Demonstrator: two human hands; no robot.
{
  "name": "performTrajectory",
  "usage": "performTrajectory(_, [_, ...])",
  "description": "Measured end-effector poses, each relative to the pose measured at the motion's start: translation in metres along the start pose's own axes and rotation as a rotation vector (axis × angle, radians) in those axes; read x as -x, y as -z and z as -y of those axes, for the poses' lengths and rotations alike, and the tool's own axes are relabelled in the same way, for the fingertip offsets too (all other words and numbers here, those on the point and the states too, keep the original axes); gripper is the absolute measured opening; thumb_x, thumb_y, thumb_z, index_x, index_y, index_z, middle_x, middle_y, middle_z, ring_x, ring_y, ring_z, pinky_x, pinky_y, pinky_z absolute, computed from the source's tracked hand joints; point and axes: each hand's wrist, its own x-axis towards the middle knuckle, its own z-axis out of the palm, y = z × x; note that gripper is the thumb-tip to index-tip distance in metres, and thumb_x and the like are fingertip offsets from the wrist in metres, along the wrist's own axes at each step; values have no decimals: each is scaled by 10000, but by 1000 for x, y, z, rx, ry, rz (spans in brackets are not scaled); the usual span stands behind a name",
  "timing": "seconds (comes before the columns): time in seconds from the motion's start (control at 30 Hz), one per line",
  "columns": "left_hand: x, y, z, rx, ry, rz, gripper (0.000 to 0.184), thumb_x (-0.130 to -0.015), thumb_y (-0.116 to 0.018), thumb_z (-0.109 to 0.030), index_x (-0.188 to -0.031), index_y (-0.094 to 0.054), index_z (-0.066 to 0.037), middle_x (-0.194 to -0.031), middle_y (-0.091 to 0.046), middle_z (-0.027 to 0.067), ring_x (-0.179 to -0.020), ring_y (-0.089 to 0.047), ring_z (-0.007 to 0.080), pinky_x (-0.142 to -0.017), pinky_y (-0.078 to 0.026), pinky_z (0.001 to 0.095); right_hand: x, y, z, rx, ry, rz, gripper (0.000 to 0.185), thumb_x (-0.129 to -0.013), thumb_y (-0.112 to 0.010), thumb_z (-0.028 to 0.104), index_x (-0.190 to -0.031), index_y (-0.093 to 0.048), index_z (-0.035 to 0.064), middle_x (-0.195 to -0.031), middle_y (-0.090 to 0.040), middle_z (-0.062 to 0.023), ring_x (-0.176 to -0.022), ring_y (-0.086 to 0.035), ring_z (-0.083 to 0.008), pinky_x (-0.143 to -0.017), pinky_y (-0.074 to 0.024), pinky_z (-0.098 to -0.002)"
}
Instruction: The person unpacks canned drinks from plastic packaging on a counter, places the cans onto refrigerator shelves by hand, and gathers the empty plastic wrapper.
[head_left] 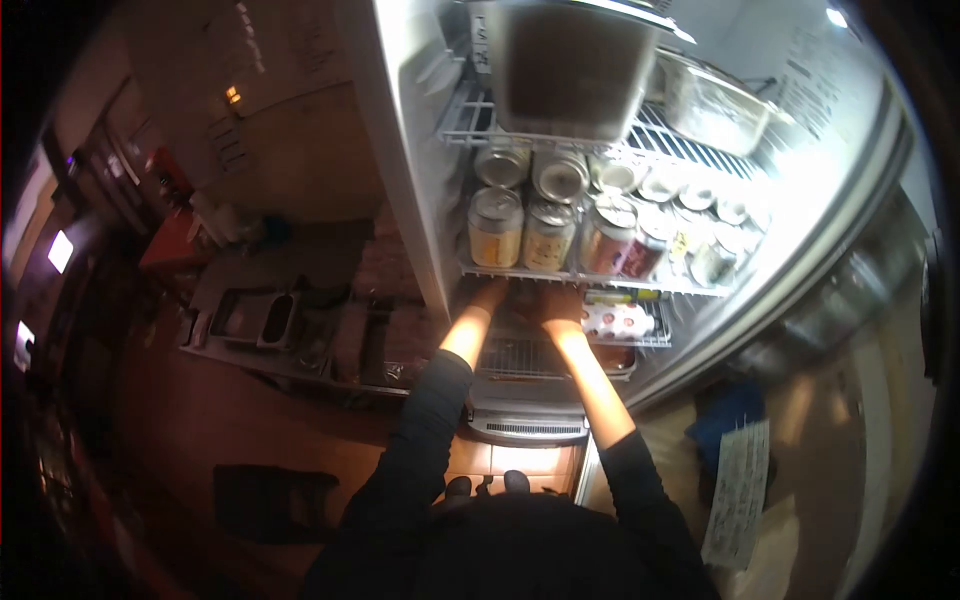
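Both my arms reach into a lit upright fridge, below the wire shelf (pixel 520 272) that carries several cans. My left hand (pixel 489 296) is in the shade under the yellow-labelled can (pixel 495 240). Beside it, my right hand (pixel 556 304) is under the neighbouring can (pixel 549 238). The fingers of both hands are lost in the dark, so whatever they touch or hold does not show. Just right of my right hand lies a white package with red spots (pixel 615 321) on the lower rack (pixel 650 340).
A deep metal container (pixel 570 75) and a clear tub (pixel 715 108) stand on the upper shelf. The fridge door (pixel 850 250) is open at the right. A counter with a metal pan (pixel 258 318) is at the left. A written sheet (pixel 737 490) hangs at the lower right.
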Motion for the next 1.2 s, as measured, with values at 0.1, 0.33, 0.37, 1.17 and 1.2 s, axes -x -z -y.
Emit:
performTrajectory(0.1, [1,-8,7,71,-4,-65,578,-932,-460,-359,-1392,-384,-18,-1421,-405,154,-1302,-387,239,-1087,-297,362,3,15,2,46,-18,198,830,-671,-675,592,-1354,-450,178,-1335,-511,-138,-1227,-475,-359,-1065,-187,-633])
performTrajectory(0.33, [36,-36,9,277,-59,-49,556,-963,-422,-358,-1395,-377,-12,-1431,-391,149,-1310,-373,236,-1096,-285,357,13,22,-7,45,-58,247,897,-586,-798,459,-1315,-452,68,-1312,-482,-224,-1237,-445,-365,-1113,-155,-573])
performTrajectory(0.37, [63,-26,-7,309,-90,40,540,-984,-367,-347,-1389,-370,11,-1439,-378,159,-1319,-362,246,-1108,-269,355,20,18,-6,58,-55,88,810,-587,-801,431,-1243,-523,45,-1306,-480,-236,-1218,-450,-382,-1114,-182,-547])
performTrajectory(1.17, [942,232,304,241,452,-1817,245,-907,-506,-126,-1104,-624,-40,-1018,-671,101,-920,-630,186,-794,-502,294,697,3,530,-963,1828,1466,216,-930,-531,189,-1056,-631,44,-958,-652,-141,-889,-609,-245,-776,-470,-340])
performTrajectory(1.2, [966,225,296,335,408,-1915,227,-914,-498,-144,-1058,-630,-28,-978,-659,87,-900,-614,172,-780,-484,292,722,4,547,-953,1839,1479,216,-930,-531,189,-1056,-631,44,-958,-652,-141,-889,-609,-245,-776,-470,-340])
